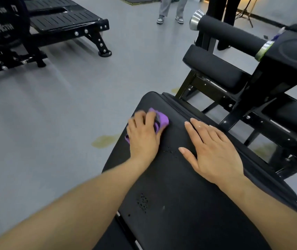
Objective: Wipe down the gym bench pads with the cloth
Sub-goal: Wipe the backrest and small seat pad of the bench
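Purple cloth (159,121), bunched, lies on the black bench pad (171,177) near its far left corner, at about 11 o'clock from the pad's middle. Left hand (144,136) sits on top of it, knuckles up, fingers curled over the cloth and gripping it against the pad; fingertips blurred. Cloth pokes out past the fingers at 1 o'clock and under the heel of the hand at 8 o'clock.

Right hand (214,150) lies flat on the same pad at 3 o'clock from the left hand, palm down, fingers straight and together, thumb spread toward the cloth; it holds nothing. Hands apart, bare pad between them. Both forearms reach in from 6 o'clock.

Edges: cloth close to the pad's left edge and rounded far corner; right fingertips close to the pad's right seam. Pad runs on toward 6 o'clock with small perforated patches.

Beyond the far edge, at 1 o'clock, black frame (234,112) with a smaller pad (216,69) and a roller pad (232,33). Grey floor (72,105) lies open at 9 to 11 o'clock, yellowish stain (104,140) by the pad's left edge. Another black machine (63,22) at 10 o'clock. A person's legs (171,8) at 12 o'clock.
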{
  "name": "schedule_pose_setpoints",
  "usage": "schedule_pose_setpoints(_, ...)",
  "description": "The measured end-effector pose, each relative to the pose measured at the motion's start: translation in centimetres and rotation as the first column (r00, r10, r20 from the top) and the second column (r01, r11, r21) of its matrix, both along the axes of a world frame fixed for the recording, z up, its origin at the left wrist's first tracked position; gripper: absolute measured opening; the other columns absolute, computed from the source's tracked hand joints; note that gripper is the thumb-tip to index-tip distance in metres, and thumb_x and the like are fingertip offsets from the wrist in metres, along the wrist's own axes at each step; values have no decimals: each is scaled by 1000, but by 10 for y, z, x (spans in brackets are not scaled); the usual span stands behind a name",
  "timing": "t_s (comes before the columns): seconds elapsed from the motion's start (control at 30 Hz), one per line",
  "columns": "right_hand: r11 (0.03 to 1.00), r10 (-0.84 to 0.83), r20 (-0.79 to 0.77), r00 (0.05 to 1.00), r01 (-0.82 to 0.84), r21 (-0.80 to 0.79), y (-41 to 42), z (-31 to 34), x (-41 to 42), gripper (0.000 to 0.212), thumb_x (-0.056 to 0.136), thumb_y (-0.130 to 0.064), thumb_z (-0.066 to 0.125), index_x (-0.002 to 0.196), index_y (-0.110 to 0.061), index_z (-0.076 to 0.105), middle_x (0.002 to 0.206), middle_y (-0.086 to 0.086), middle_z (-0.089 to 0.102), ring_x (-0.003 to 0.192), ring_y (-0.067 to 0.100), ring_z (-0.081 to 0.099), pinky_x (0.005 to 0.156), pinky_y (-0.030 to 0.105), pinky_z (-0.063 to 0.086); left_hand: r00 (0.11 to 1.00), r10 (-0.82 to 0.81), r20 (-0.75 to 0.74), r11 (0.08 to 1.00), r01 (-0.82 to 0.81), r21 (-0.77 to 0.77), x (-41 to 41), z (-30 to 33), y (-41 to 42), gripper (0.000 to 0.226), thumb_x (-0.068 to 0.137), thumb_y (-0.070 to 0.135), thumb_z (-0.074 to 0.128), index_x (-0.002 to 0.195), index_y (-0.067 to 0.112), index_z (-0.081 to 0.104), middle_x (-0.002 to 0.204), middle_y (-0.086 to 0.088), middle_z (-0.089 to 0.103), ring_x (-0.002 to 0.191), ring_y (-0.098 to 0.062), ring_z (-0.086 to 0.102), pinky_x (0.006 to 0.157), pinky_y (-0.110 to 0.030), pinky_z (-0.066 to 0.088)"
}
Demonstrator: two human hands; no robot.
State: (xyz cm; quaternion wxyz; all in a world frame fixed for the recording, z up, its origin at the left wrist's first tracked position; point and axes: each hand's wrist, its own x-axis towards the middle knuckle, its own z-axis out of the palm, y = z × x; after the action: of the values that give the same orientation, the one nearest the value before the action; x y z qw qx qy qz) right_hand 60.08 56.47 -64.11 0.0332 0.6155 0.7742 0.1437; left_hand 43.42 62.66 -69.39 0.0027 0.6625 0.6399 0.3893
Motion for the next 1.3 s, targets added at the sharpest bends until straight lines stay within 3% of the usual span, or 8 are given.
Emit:
schedule_pose_setpoints(0.13,1000,-4,10,1000,4,30,1,-2,-1,68,95,-58,24,145,-14,34,146,5,42,131,19,43,109,33,25,994,70,86,996,-65,-63,1,30,51,37,91,47,46,106,14,54,108,-12,49,92,-31,46,74,-33,31)
schedule_pose_setpoints(0.33,1000,-12,11,1000,12,8,1,1,-3,68,94,-57,23,144,-12,36,145,7,44,129,22,46,107,34,30,996,-58,-61,998,58,0,1,-6,-18,27,84,42,56,95,19,50,94,-9,52,81,-29,49,65,-35,40)
schedule_pose_setpoints(0.43,1000,-11,5,1000,11,8,1,2,-3,67,94,-55,23,143,-11,37,144,8,45,128,23,48,106,34,27,994,-76,-84,997,75,-16,2,-9,-22,29,86,49,44,92,21,44,88,-7,51,73,-26,48,60,-33,42)
schedule_pose_setpoints(0.7,998,16,-12,1000,-15,66,0,-1,-1,64,95,-52,27,142,-10,40,142,9,47,126,23,49,105,34,26,981,22,191,998,-11,-59,3,22,41,37,88,46,54,103,12,53,111,-15,43,97,-27,42,83,-28,34)
schedule_pose_setpoints(0.87,999,3,-7,1000,-3,37,-1,-1,-2,66,94,-53,27,143,-10,39,142,9,47,126,24,50,105,35,26,993,-116,32,993,116,-3,-2,-3,-21,34,82,43,57,94,13,46,97,-11,47,81,-25,45,68,-37,46)
schedule_pose_setpoints(0.97,999,1,-14,1000,0,54,-1,0,-3,66,93,-53,27,142,-10,40,142,9,48,124,24,51,104,35,27,975,-137,173,989,145,-36,-2,-3,-38,50,74,41,73,105,18,41,99,-8,46,86,-21,46,75,-33,44)
schedule_pose_setpoints(1.07,998,13,-15,1000,-12,62,-2,1,-1,66,93,-54,27,141,-11,41,141,8,48,122,24,51,101,35,28,921,37,388,993,11,-122,1,25,3,63,72,46,73,120,15,47,110,-1,45,101,-16,41,90,-27,37)
schedule_pose_setpoints(1.3,995,24,-42,999,-20,94,-1,-1,-1,65,93,-53,28,140,-11,43,140,8,50,120,23,50,99,35,30,840,-100,533,989,144,-43,5,19,-1,25,82,23,69,103,14,61,115,11,43,112,-13,48,96,-28,45)
